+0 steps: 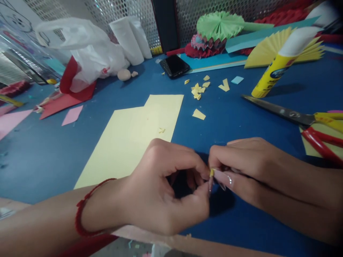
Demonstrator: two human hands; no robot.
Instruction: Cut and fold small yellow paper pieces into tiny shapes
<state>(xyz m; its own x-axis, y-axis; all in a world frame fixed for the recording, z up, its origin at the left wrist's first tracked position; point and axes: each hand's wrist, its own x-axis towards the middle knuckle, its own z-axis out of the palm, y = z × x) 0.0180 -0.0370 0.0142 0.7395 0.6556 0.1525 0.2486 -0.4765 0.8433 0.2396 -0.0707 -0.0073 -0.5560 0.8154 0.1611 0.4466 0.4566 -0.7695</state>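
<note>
My left hand [171, 185] and my right hand [249, 171] meet fingertip to fingertip over the blue table. Pinched between them is a tiny yellow paper piece [212, 172], mostly covered by the fingers and nails. A large pale yellow paper sheet [118, 142] lies flat behind and left of my left hand, with a small folded yellow scrap [162, 130] on it. Beyond the hands sits a little pile of folded yellow paper pieces [197, 90]. A loose yellow scrap [199, 114] rests nearer to me.
Scissors [294, 114] with red and yellow handles lie at the right, near a standing glue stick [278, 67]. A phone [175, 66], a white plastic bag [93, 53], pleated paper fans [220, 25] and red paper [69, 98] line the back and left.
</note>
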